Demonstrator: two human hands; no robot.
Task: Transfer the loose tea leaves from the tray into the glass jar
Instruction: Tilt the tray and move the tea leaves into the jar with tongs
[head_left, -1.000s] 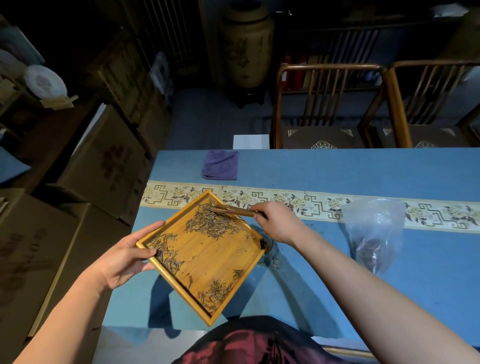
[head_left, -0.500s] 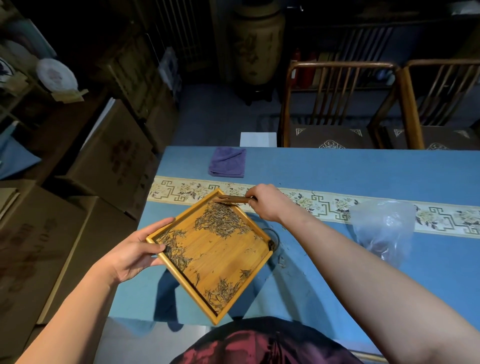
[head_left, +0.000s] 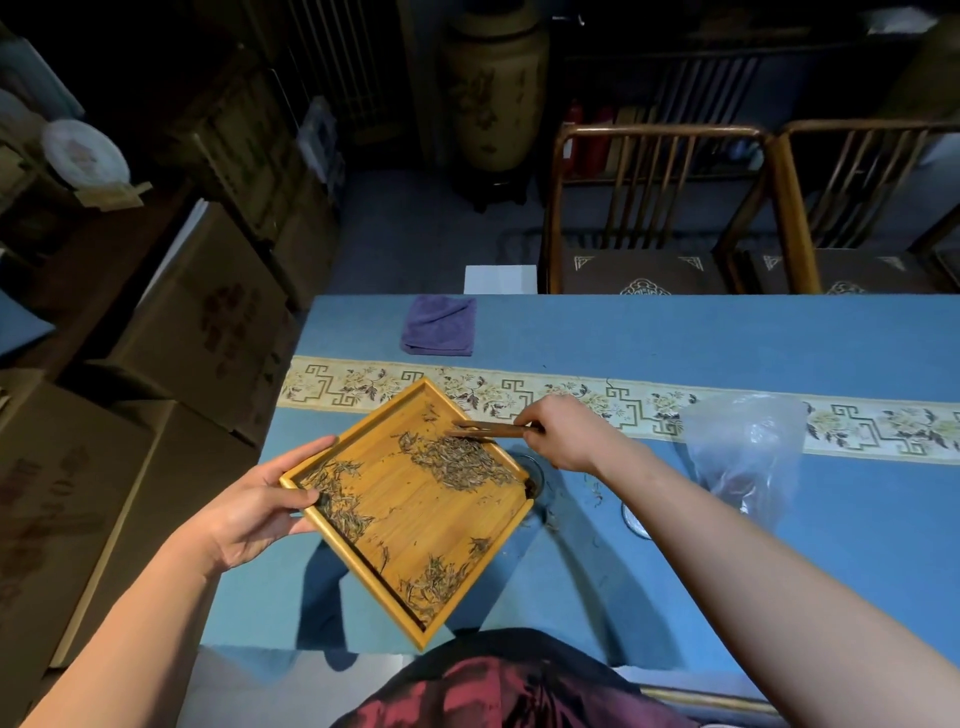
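Left hand (head_left: 254, 512) grips the tilted tray (head_left: 415, 519) by its corner, right hand (head_left: 563, 434) pinches a wooden stick (head_left: 491, 431) over the tea leaves (head_left: 462, 462), and the jar (head_left: 535, 470) is mostly hidden behind the tray.

The left hand (head_left: 254, 512) reaches in from the lower left on a bare forearm, palm turned up and inward, its grip on the left corner of the square bamboo tray (head_left: 415, 525): thumb over the rim, fingers spread beneath, holding it tilted above the table. The right arm stretches in from the lower right, bare, wrist bent slightly. The right hand (head_left: 563, 434) has curled fingers pinching a thin brown wooden tool (head_left: 488, 431) that points left over the tray's upper right edge.
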